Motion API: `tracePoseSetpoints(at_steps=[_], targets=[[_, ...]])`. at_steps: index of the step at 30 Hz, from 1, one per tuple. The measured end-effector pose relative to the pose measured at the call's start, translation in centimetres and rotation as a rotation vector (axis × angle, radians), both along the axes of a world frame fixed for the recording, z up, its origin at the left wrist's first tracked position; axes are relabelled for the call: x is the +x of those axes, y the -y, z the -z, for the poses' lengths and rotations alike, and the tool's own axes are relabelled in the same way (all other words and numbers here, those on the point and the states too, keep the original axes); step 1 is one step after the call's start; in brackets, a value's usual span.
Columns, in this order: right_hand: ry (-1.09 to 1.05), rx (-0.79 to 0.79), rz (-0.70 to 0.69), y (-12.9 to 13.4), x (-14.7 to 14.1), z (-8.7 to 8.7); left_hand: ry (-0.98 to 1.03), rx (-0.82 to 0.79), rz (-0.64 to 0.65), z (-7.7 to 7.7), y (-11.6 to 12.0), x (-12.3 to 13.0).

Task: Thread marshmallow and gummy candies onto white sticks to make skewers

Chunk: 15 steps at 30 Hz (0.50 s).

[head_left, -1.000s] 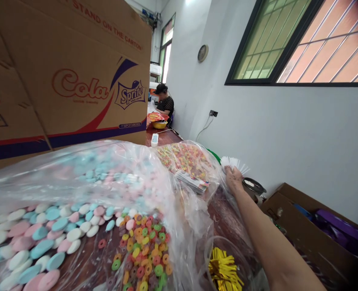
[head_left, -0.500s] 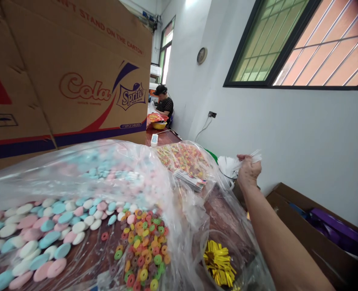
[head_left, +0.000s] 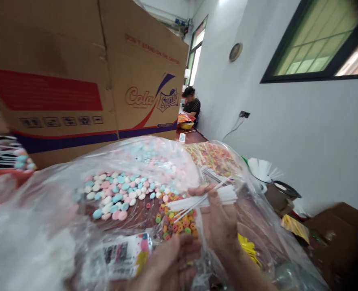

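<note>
A bunch of white sticks (head_left: 227, 195) is gripped in my right hand (head_left: 218, 216), above the ring-shaped candies (head_left: 179, 220). Lower down, my left hand (head_left: 174, 256) is empty, its fingers apart and slightly blurred. A printed clear packet (head_left: 124, 256) lies just left of it. Pink, blue and white candies (head_left: 118, 194) spread across the open plastic bag (head_left: 57, 182). To the right of my right wrist, yellow ties (head_left: 249, 248) sit in a clear round container, partly hidden by the forearm.
A large cardboard carton (head_left: 75, 72) stands behind the bag. More white sticks (head_left: 260, 169) fan out of a holder at the right, near a dark round container (head_left: 286, 189). An open brown box (head_left: 342, 230) is at lower right. A person (head_left: 192, 105) sits at the far end.
My right hand has come back from the stick holder to above the ring candies, carrying white sticks. My left hand has entered from below. The camera view has turned left.
</note>
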State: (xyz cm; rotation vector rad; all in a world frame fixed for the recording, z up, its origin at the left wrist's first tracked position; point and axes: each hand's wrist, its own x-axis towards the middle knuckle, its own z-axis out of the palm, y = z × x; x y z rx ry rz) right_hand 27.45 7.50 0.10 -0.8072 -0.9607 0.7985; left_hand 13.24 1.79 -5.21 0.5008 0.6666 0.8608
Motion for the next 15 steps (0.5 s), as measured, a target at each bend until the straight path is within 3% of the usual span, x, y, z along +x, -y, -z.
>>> tracePoseSetpoints(at_steps=[3, 5, 7, 10, 12, 15], targets=[[0.11, -0.015, -0.095, 1.8, -3.8, 2.7, 0.372, -0.124, -0.002, -3.2, -2.1, 0.2], [0.209, 0.042, -0.128, 2.7, -5.3, 4.1, 0.538, -0.211, -0.125, -4.5, -3.0, -0.2], [0.306, 0.128, -0.183, 3.5, -6.1, 4.8, 0.568, -0.332, -0.288, -5.1, -3.6, -0.9], [0.488, 0.219, -0.242, 5.0, -6.5, 4.8, 0.445, -0.479, -0.394, -5.4, -4.5, -1.9], [0.586, 0.285, -0.155, 5.9, -6.3, 4.3, 0.384, -0.45, -0.461, -5.5, -5.0, -2.4], [0.724, 0.421, 0.097, 6.3, -5.6, 3.8, 0.367, -0.388, -0.555, -5.7, -5.1, -2.4]])
